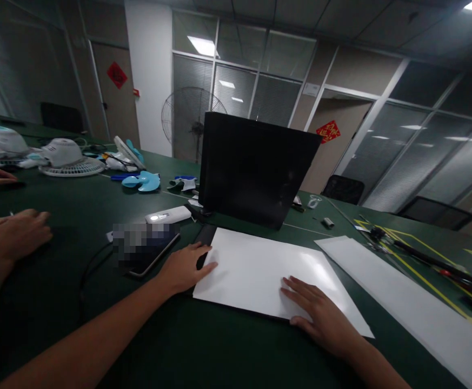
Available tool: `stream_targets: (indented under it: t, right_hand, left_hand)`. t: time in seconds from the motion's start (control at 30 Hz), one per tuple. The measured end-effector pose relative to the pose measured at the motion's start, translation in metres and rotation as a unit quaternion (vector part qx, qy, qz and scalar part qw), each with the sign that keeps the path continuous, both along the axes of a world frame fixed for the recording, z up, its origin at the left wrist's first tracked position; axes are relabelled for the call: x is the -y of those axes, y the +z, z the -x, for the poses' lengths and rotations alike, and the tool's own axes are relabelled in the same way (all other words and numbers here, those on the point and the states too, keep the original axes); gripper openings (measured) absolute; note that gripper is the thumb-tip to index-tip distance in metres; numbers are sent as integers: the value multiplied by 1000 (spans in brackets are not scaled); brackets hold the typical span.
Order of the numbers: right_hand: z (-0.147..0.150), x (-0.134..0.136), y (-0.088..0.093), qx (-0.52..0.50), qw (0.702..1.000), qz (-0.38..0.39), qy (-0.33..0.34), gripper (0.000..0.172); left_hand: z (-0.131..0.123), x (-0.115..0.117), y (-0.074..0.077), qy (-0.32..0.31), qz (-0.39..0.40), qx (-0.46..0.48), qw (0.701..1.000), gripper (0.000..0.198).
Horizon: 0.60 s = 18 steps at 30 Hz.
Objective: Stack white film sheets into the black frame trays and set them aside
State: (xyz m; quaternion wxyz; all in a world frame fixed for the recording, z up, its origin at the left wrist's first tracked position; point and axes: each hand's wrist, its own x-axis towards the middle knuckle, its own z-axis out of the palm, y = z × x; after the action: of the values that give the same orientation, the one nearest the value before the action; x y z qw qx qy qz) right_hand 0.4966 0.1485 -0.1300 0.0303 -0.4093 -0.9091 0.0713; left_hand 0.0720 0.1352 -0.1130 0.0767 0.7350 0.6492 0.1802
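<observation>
A glossy white sheet (256, 270) lies flat on the green table, with a black edge showing beneath it at the left and front. At its left edge rests my left hand (185, 267), thumb and fingers apart, the thumb touching the sheet. My right hand (320, 313) lies on the sheet's front right part with its fingers stretched out. Behind the sheet stands a large black panel (256, 167), tilted slightly in view. I cannot tell whether the black item under the sheet joins it.
Left of my arm are a phone (157, 254), a white device (168, 215) and another person's hand (20, 235). Further back lie fan parts (71, 162) and a blue fan blade (142, 182). A long white sheet (406, 302) and yellow tape lines (426, 281) are at right.
</observation>
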Motion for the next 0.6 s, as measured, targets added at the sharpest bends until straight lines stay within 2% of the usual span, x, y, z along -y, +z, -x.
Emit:
stream_targets:
  t: [0.1, 0.17, 0.23, 0.27, 0.33, 0.43, 0.5, 0.6]
  right_hand:
    - [9, 8, 4, -17, 998, 37, 49, 73]
    - [4, 6, 3, -31, 996, 45, 69, 74]
    - [-10, -5, -2, -46, 997, 29, 48, 71]
    - [-21, -13, -5, -55, 998, 7, 10, 69]
    - [-53, -32, -14, -68, 989, -68, -110, 69]
    - [-118, -58, -28, -58, 939, -188, -281, 76]
    - [-162, -68, -36, -42, 907, -206, -365, 87]
    - [-208, -72, -43, 5, 857, -150, -493, 98]
  left_hand:
    - [-3, 0, -3, -23, 10, -24, 999, 73]
    - [-3, 0, -4, -28, 19, -28, 999, 72]
    - [-2, -1, -5, -26, 32, -26, 999, 67]
    - [-2, -1, -5, -25, 36, -28, 999, 65]
    - [-1, -2, -4, -28, 35, -42, 998, 63]
    - [0, -2, -5, -31, 23, -82, 996, 62]
    - [-1, -3, -6, -21, 8, -104, 994, 59]
    - [-3, -3, -6, 6, -8, -122, 992, 54]
